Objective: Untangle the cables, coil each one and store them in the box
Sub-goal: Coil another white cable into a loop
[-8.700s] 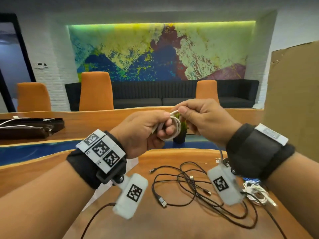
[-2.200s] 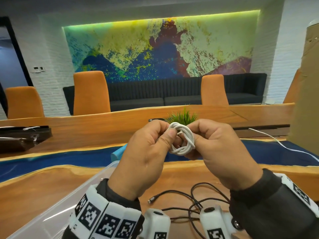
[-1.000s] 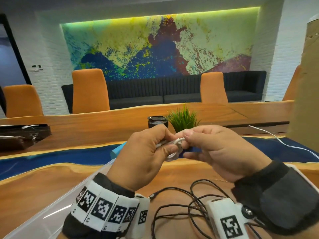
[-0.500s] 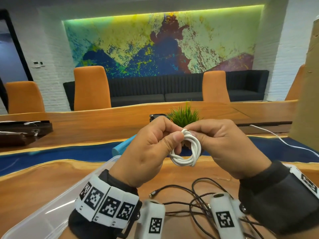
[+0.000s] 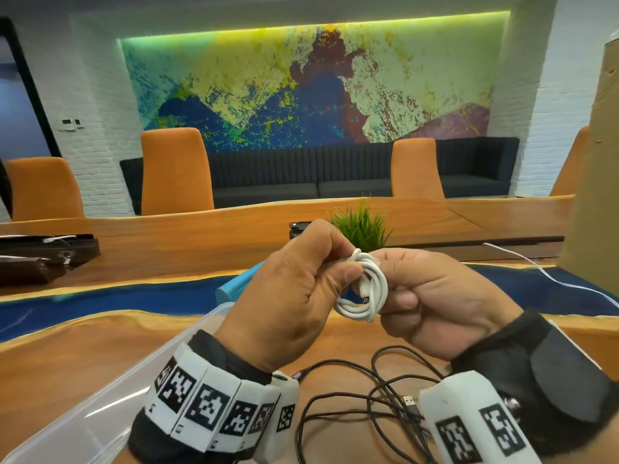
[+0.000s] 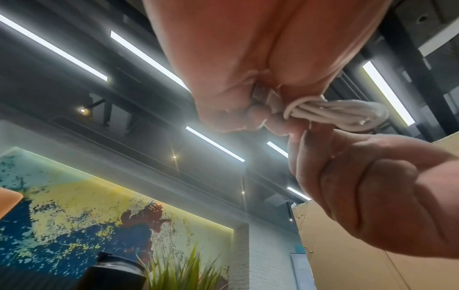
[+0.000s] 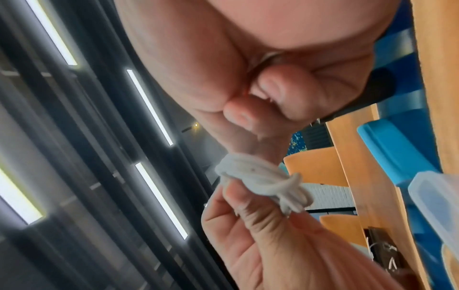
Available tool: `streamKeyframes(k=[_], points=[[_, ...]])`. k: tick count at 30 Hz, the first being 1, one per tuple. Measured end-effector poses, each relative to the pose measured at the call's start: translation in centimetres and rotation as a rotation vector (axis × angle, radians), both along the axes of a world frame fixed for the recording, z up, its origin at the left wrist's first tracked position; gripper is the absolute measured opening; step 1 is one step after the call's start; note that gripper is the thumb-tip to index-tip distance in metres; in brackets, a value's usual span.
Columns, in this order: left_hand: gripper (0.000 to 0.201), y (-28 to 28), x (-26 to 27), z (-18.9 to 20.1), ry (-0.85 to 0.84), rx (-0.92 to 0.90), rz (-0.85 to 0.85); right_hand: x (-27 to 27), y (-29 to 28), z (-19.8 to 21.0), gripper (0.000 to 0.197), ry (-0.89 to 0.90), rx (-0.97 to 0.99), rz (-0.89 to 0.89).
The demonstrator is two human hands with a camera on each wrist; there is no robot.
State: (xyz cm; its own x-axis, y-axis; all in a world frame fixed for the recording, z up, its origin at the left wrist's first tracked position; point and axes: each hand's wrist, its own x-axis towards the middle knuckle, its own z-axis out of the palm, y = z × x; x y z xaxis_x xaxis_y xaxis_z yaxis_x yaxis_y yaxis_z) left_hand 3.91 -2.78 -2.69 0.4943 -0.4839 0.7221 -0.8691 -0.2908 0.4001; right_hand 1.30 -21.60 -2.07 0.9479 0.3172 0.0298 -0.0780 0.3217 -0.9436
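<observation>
A small coil of white cable is held up above the table between both hands. My left hand pinches its left side with thumb and curled fingers, and the cable's plug shows inside that grip. My right hand pinches the coil's right side. The same white coil appears in both wrist views. Below the hands, tangled black cables lie on the wooden table. The clear plastic box sits at lower left, under my left wrist.
A second white cable trails over the table at right. A tall cardboard panel stands at the right edge. A small green plant and a dark cup stand behind the hands. A blue lid lies beyond the box.
Over the last second the hands rose slightly and turned the white coil, so its loops face me. Both hands have kept hold of it throughout.
</observation>
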Motion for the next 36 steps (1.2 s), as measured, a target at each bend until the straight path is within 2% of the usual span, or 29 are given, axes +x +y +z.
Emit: streamKeyframes(k=[5, 8, 10, 12, 14, 19, 21, 24, 27, 31, 33, 36], points=[[0.014, -0.4, 0.2, -0.4, -0.062, -0.056, -0.004, -0.6, 0.3, 0.5, 0.009, 0.087, 0.083, -0.018], [0.01, -0.4, 0.3, -0.4, -0.108, -0.099, 0.008, -0.9, 0.4, 0.8, 0.014, 0.102, 0.114, -0.017], [0.009, -0.3, 0.5, -0.3, -0.123, -0.13, 0.02, -1.0, 0.3, 1.0, 0.023, 0.085, 0.134, 0.049], [0.011, -0.2, 0.5, -0.4, -0.108, -0.135, 0.022, -1.0, 0.1, 1.0, 0.034, 0.011, 0.115, 0.114], [0.013, -0.2, 0.5, -0.4, -0.074, -0.114, 0.026, -0.9, 0.0, 0.8, 0.042, -0.093, 0.02, 0.098], [0.018, 0.0, 0.2, -0.2, 0.037, -0.035, 0.087, -1.2, 0.8, 0.7, 0.028, -0.419, -0.513, -0.197], [0.023, 0.0, 0.0, 0.0, 0.043, -0.008, 0.098, -1.3, 0.9, 0.7, 0.024, -0.603, -0.656, -0.301], [0.018, -0.1, -0.1, 0.0, 0.032, -0.013, 0.115, -1.2, 0.7, 0.5, 0.018, -0.826, -0.801, -0.423], [0.016, -0.1, -0.2, 0.1, 0.015, -0.036, 0.142, -1.0, 0.5, 0.4, 0.017, -0.941, -0.887, -0.493], [0.021, -0.2, 0.0, -0.1, -0.014, -0.046, 0.187, -0.7, 0.6, 0.2, 0.025, -1.044, -0.957, -0.521], [0.021, -0.2, 0.1, -0.2, -0.027, -0.029, 0.189, -0.8, 0.6, 0.2, 0.024, -1.031, -0.919, -0.504], [0.021, -0.2, 0.2, -0.2, -0.07, -0.001, 0.187, -0.9, 0.4, 0.4, 0.02, -0.934, -0.75, -0.424]])
